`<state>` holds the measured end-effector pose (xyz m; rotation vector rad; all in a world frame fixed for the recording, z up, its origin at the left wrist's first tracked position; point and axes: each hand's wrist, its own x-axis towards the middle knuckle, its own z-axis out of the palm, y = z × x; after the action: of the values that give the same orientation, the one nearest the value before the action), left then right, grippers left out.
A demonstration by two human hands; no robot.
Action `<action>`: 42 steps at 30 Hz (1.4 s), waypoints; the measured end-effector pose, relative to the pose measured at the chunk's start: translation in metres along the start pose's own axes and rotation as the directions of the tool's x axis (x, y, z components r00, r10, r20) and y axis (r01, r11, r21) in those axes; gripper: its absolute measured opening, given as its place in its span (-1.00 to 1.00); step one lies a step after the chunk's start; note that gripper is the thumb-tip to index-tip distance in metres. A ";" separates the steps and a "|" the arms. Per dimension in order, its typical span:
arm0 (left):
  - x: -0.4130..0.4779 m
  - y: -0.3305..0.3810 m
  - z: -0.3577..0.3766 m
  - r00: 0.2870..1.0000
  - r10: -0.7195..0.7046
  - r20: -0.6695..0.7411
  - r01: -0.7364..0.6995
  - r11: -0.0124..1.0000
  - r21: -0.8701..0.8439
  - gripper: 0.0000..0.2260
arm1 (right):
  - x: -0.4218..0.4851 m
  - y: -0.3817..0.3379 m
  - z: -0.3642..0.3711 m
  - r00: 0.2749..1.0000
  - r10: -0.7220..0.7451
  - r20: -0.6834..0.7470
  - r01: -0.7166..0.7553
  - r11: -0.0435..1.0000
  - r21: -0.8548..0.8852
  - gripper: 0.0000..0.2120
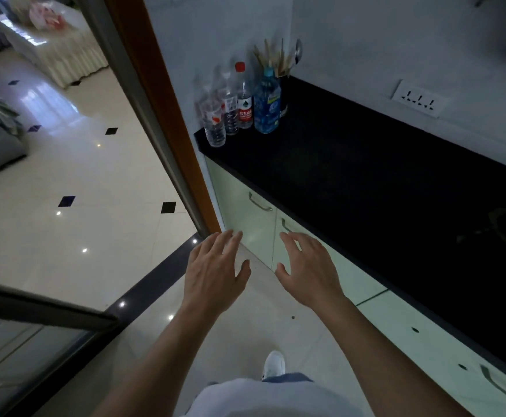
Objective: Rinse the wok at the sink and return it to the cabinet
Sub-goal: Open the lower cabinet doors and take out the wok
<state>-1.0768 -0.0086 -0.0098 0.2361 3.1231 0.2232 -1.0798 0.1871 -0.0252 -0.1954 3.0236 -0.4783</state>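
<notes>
Your bare forearms reach up from the bottom edge, both hands empty, palms down, fingers spread wide: left hand (215, 269), right hand (309, 266), near each other but apart. At right, a smooth black countertop (381, 182) runs across the frame over pale green cabinet doors (245, 212) with curved metal handles (260, 202). Glossy cream floor tiles (74, 182) fill the left. Clear plastic bottles (244, 100) cluster at the countertop's upper end. No wok or sink shows anywhere.

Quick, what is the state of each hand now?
Left hand: open, fingers spread, holding nothing.
Right hand: open, fingers spread, holding nothing.
</notes>
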 end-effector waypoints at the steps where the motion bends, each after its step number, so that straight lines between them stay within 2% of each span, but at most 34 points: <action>1: 0.011 0.001 0.002 1.000 0.004 0.011 -0.004 1.000 0.001 -0.44 | 0.009 0.005 0.000 1.000 0.012 0.001 -0.012 1.000 0.008 -0.40; 10: 0.095 0.003 0.022 0.984 0.120 0.135 -0.118 0.993 -0.022 -0.42 | 0.059 0.034 0.010 0.990 0.142 0.009 -0.142 0.986 0.083 -0.39; 15: 0.143 -0.006 0.035 0.953 0.230 0.200 -0.223 0.973 -0.058 -0.43 | 0.080 0.041 0.020 0.968 0.248 -0.038 -0.247 0.969 0.033 -0.40; 19: 0.185 -0.023 0.047 0.901 0.357 0.247 -0.352 0.934 -0.064 -0.43 | 0.094 0.035 0.031 0.924 0.381 -0.033 -0.380 0.925 0.021 -0.40; 23: 0.221 -0.044 0.066 0.818 0.472 0.329 -0.477 0.876 -0.070 -0.41 | 0.104 0.018 0.053 0.874 0.485 -0.031 -0.485 0.874 -0.012 -0.40; 32: 0.279 -0.080 0.128 0.655 0.599 0.461 -0.630 0.769 -0.106 -0.41 | 0.144 0.000 0.121 0.759 0.651 0.023 -0.651 0.758 0.036 -0.41; 42: 0.312 -0.082 0.193 0.599 0.657 0.457 -0.696 0.710 -0.109 -0.34 | 0.194 0.023 0.183 0.741 0.671 -0.008 -0.670 0.740 0.054 -0.33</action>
<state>-1.3955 -0.0151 -0.2100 1.2825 2.4007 0.0166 -1.2571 0.1267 -0.2166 0.8916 2.8088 -0.4680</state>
